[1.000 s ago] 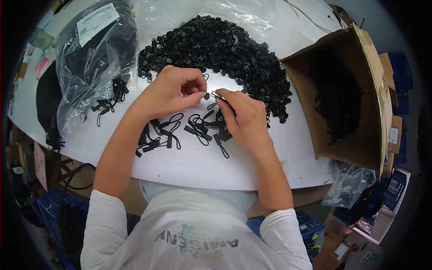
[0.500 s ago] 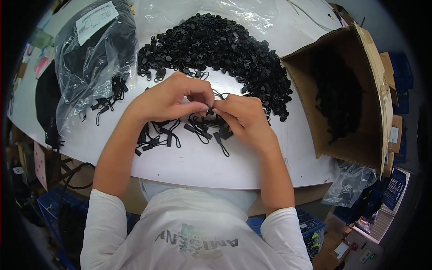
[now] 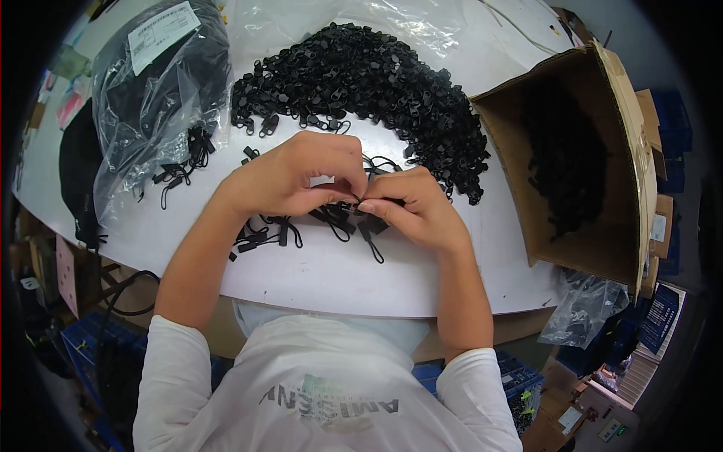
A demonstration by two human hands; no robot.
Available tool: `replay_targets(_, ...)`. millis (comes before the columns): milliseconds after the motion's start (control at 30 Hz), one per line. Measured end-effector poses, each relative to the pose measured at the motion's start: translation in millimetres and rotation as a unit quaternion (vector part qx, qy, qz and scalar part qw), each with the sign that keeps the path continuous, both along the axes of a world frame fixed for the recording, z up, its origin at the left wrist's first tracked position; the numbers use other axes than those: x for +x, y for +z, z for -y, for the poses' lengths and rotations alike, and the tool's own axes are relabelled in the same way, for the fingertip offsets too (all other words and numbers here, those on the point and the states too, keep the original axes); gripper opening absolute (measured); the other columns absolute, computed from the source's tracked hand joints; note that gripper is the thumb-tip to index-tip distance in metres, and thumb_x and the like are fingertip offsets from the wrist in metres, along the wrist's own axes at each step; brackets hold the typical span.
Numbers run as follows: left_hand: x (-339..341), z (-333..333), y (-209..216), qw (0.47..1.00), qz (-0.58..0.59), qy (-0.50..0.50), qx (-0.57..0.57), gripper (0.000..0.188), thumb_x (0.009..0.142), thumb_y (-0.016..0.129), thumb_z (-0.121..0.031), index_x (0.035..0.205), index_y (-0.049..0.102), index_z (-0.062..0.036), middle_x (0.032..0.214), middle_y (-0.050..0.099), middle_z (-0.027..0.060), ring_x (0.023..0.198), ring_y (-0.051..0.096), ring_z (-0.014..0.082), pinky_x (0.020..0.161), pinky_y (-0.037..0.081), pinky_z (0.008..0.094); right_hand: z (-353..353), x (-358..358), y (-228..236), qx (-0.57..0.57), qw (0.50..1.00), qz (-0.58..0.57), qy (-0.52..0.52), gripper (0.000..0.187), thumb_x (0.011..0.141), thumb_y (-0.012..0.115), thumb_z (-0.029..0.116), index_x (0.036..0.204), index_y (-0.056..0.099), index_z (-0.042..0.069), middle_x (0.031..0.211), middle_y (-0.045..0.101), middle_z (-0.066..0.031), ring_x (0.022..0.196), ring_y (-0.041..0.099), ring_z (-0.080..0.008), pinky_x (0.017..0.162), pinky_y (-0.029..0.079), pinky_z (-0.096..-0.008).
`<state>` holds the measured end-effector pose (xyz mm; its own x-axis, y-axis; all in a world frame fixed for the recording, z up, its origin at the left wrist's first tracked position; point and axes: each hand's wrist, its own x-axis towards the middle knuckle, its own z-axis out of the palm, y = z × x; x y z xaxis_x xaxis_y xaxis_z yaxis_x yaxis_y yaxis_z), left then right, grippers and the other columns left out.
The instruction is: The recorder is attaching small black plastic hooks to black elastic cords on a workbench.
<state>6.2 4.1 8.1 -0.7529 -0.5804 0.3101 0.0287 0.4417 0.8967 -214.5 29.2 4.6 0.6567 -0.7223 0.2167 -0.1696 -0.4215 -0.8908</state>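
Note:
Both of my hands meet over the white table, fingertips almost touching. My left hand (image 3: 305,175) is closed in a pinch, and so is my right hand (image 3: 418,207). Between them is a small black cord zipper pull, mostly hidden by the fingers. Beneath and around the hands lie loose black cord pulls (image 3: 283,232), thin loops with bar-shaped ends. One pull (image 3: 371,242) lies just below my right hand. Beyond the hands spreads a big pile of small black zipper sliders (image 3: 354,75).
A clear plastic bag (image 3: 162,98) packed with black goods stands at the left, several cord pulls (image 3: 197,147) beside it. At the right an open cardboard box (image 3: 542,241) lies tipped toward me, black pieces inside. The table's front edge (image 3: 339,307) runs close to my body.
Both hands have shifted slightly toward me and to the right, still pinching together. A cord pull behind my left hand has come into view. The pile and box have not moved.

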Motion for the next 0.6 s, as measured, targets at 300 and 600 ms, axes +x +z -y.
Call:
replay_targets(300,-17,-6,-5,0.959,0.011,0.219,-0.179,0.009,0.079,0.069,-0.007,0.079,0.062,-0.0021,0.068,0.058,0.0037,0.058,0.055,0.0165,0.053,0.04,0.0259,-4,11,-3,-0.055,0.985,0.028,-0.162,0.01,0.083,0.065,0.008,0.087,0.066,-0.001,0.065,0.06,-0.0108,0.051,0.055,-0.0219,0.049,0.042,-0.0293)
replay_targets(600,-17,-5,-18,0.948,-0.004,0.118,0.295,0.026,0.09,0.056,-0.015,0.069,0.06,0.0002,0.055,0.051,-0.0016,0.05,0.045,0.0051,0.048,0.037,0.0227,-8,16,-5,-0.262,0.935,-0.089,-0.223,0.013,0.077,0.073,0.012,0.081,0.063,0.005,0.06,0.054,-0.0061,0.05,0.054,-0.022,0.045,0.041,-0.033)
